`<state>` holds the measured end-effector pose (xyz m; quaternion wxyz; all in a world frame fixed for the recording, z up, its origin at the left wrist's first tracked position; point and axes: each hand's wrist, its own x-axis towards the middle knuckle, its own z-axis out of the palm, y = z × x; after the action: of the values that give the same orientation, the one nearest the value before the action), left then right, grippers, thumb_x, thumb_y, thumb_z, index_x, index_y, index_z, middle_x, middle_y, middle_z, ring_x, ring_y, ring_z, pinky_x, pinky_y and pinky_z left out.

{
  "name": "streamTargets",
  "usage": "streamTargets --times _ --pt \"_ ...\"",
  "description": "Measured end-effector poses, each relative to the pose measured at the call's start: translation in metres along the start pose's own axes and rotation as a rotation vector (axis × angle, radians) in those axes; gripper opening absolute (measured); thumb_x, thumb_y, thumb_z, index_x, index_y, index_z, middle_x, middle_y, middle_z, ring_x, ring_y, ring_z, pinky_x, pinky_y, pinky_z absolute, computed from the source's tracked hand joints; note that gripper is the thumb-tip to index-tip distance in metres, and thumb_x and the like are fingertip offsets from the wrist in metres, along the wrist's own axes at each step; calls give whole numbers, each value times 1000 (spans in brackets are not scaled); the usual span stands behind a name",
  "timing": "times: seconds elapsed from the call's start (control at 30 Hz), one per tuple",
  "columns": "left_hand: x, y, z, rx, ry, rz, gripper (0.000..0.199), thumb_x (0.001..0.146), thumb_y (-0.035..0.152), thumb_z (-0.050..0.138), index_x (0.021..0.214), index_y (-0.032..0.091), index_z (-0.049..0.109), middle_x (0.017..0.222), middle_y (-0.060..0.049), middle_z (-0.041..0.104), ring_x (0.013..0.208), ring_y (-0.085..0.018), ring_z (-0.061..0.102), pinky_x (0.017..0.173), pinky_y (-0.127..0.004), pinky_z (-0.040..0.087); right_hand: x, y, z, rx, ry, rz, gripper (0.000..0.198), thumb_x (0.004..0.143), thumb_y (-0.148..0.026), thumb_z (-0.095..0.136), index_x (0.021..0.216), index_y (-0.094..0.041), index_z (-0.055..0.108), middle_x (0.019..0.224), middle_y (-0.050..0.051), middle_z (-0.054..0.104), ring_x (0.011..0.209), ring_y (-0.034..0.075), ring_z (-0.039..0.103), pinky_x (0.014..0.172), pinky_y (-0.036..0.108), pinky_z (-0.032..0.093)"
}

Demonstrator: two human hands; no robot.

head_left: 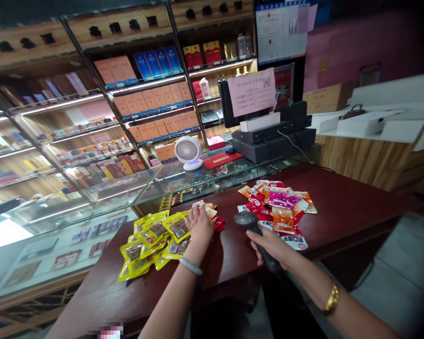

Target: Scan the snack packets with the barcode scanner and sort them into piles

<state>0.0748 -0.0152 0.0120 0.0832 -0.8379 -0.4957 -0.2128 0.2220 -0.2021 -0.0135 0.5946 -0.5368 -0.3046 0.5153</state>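
Observation:
My right hand (270, 245) is wrapped around the handle of a dark grey handheld barcode scanner (246, 219), its head raised over the dark red table and facing left. My left hand (200, 222) lies over a few red and orange snack packets (219, 223), fingers stretched forward; the fingertips are partly hidden. Just left of it is a heap of yellow snack packets (146, 240) with clear windows showing brown food. Beyond the scanner, to the right, lies another pile of red, orange and pink snack packets (282, 200).
A glass display counter (169, 181) adjoins the table's far edge. On it stand a white fan (188, 153), a red mat (222, 160) and a black cash drawer (273, 143) with a monitor behind a pink sign (251, 92). Shelves of boxed goods (155, 101) line the back wall.

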Motion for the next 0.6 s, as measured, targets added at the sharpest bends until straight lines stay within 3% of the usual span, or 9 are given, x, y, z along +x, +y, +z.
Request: streamTargets --times 0.17,0.3,0.43,0.6 --pt "13 69 32 -166 -189 227 44 89 43 52 130 27 58 144 -8 50 135 -28 38 110 -43 30 -8 -3 -15 12 51 -4 45 80 -54 67 107 -24 49 51 -11 48 35 8 46 38 22 48" --pt "29 111 49 -199 -349 246 43 91 42 47 130 26 57 145 -9 49 135 -28 39 107 -44 34 -17 -4 -25 1 96 -20 42 80 -56 65 97 -23 47 51 -11 48 35 7 46 38 22 49" --pt "37 121 59 -186 -372 280 39 86 37 54 121 22 60 140 -13 52 134 -29 41 105 -45 35 -21 -4 -34 -3 127 -19 43 78 -59 66 90 -22 46 51 -12 47 35 7 45 39 23 51" --pt "34 104 54 -181 -315 267 51 74 47 68 113 18 54 110 -13 66 111 -29 59 95 -41 40 -17 -6 -39 29 146 -15 42 78 -57 67 92 -23 47 51 -12 47 35 8 47 38 23 49"
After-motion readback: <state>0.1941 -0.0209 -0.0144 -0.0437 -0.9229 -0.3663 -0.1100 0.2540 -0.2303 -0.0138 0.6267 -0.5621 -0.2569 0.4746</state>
